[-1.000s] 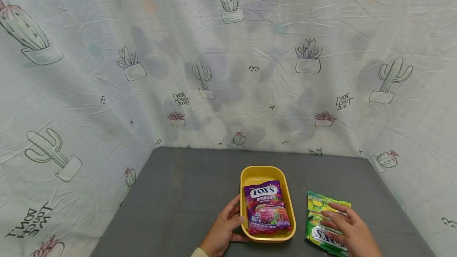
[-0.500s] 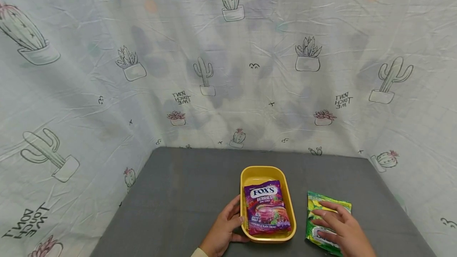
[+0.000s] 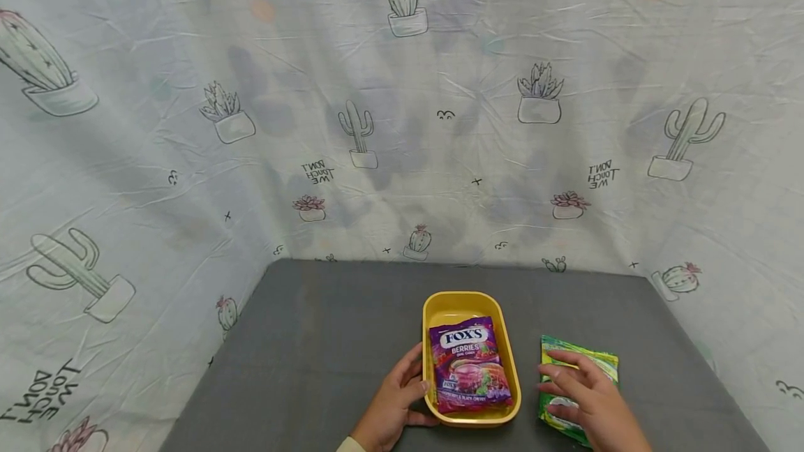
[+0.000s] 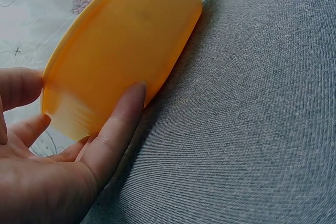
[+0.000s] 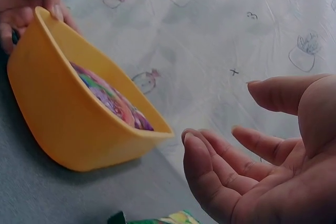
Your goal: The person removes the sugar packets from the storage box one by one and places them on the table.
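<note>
A yellow oblong container [image 3: 463, 305] stands on the grey table, holding a purple bag of Fox's Berries candy [image 3: 471, 375]. At its left side, my left hand [image 3: 392, 397] grips the wall, one digit at the rim and others along the outside, as the left wrist view also shows. To the right of the container lies a green and yellow Fox's candy bag [image 3: 606, 366]. Over this bag is my right hand [image 3: 593, 402], its fingers spread and relaxed, covering part of it. In the right wrist view nothing sits between the right hand's fingers.
A grey cloth-covered table surface [image 3: 326, 326] extends left of and behind the container. A white curtain [image 3: 402, 159] printed with cacti encloses the table's back and sides.
My right hand has shifted slightly left over the green candy bag, which stays in place. The left hand and the container have not visibly moved.
</note>
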The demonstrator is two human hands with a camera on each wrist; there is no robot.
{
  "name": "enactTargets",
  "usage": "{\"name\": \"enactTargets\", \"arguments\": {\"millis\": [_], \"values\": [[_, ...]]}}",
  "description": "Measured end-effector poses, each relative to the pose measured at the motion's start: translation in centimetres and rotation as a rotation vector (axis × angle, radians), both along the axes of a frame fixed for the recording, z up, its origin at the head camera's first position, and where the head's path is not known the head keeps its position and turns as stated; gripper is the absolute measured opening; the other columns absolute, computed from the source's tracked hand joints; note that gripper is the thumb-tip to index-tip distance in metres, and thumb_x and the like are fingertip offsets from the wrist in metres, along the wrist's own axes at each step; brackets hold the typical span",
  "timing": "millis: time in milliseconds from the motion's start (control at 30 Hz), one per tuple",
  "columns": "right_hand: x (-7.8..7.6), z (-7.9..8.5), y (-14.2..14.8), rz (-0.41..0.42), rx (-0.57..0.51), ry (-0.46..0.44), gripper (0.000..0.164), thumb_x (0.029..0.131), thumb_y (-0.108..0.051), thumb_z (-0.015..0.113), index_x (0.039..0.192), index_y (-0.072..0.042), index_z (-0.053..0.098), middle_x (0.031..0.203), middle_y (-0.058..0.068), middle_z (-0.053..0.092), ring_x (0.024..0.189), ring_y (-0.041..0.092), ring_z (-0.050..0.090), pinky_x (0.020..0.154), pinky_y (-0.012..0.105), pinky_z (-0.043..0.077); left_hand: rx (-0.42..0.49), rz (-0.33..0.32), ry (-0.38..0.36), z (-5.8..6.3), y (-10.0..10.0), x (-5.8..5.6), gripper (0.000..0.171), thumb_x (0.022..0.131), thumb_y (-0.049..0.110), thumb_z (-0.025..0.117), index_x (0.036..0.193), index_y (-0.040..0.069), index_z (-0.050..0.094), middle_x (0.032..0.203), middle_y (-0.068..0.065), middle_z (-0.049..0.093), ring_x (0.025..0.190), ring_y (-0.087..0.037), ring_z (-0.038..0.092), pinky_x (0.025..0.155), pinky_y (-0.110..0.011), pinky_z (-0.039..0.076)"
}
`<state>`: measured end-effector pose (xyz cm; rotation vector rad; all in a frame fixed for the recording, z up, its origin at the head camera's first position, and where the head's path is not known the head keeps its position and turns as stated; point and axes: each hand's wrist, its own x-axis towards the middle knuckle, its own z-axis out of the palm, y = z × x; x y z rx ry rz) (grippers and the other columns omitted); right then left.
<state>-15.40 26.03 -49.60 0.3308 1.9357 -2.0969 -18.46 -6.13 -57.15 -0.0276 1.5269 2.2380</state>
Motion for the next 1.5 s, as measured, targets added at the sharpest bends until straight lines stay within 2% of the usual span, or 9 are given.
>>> {"name": "enactTargets", "arguments": {"millis": [200,467,800,967,1200,1500], "values": [[0.1,0.0,-1.1,0.000,0.005,-0.026,0.067,0.093,-0.042,0.059,0.143,-0.004,0.033,0.129,0.020,0.054,0.106,0.034,0.059,0.081,0.052,0.051,-0.002,-0.004,-0.010,0.0,0.0,0.0,0.064,0.094,0.010,0.059,0.151,0.020,0.031,0.137,-0.016,0.043,0.105,-0.033,0.058,0.065,-0.059,0.052],[0.0,-0.2,-1.7,0.009,0.001,-0.011,0.063,0.095,-0.040,0.056,0.142,-0.003,0.034,0.129,0.022,0.052,0.105,0.034,0.059,0.081,0.052,0.051,0.018,-0.003,-0.005,-0.2,0.0,0.2,0.063,0.094,0.010,0.058,0.150,0.020,0.031,0.138,-0.017,0.042,0.106,-0.034,0.058,0.066,-0.059,0.051],[0.1,-0.1,-2.9,-0.011,0.026,-0.011,0.070,0.091,-0.042,0.062,0.140,-0.001,0.034,0.126,0.022,0.053,0.105,0.037,0.059,0.079,0.053,0.051,0.028,-0.005,-0.003,0.0,0.0,0.2,0.063,0.094,0.009,0.058,0.151,0.019,0.031,0.141,-0.019,0.040,0.107,-0.034,0.057,0.067,-0.060,0.051],[0.2,-0.1,-3.4,-0.010,0.018,-0.015,0.063,0.094,-0.037,0.060,0.139,-0.001,0.034,0.128,0.024,0.050,0.108,0.037,0.057,0.079,0.054,0.051,0.019,-0.002,-0.018,0.1,0.0,0.2,0.064,0.094,0.009,0.058,0.151,0.020,0.030,0.141,-0.017,0.041,0.107,-0.033,0.057,0.066,-0.060,0.051],[0.2,-0.1,-3.7,0.010,0.018,-0.021,0.064,0.095,-0.037,0.059,0.140,0.001,0.033,0.132,0.026,0.046,0.111,0.037,0.055,0.079,0.056,0.050,0.025,-0.003,-0.016,-0.1,0.1,0.1,0.064,0.094,0.010,0.059,0.150,0.021,0.031,0.141,-0.017,0.040,0.108,-0.034,0.057,0.066,-0.060,0.051],[0.4,0.7,-5.1,-0.002,0.046,-0.033,0.072,0.087,-0.046,0.066,0.137,0.000,0.040,0.132,0.023,0.048,0.117,0.037,0.050,0.079,0.052,0.051,0.025,-0.005,-0.013,0.1,0.0,0.2,0.063,0.094,0.010,0.058,0.150,0.020,0.031,0.141,-0.017,0.040,0.108,-0.034,0.057,0.066,-0.060,0.051]]}}
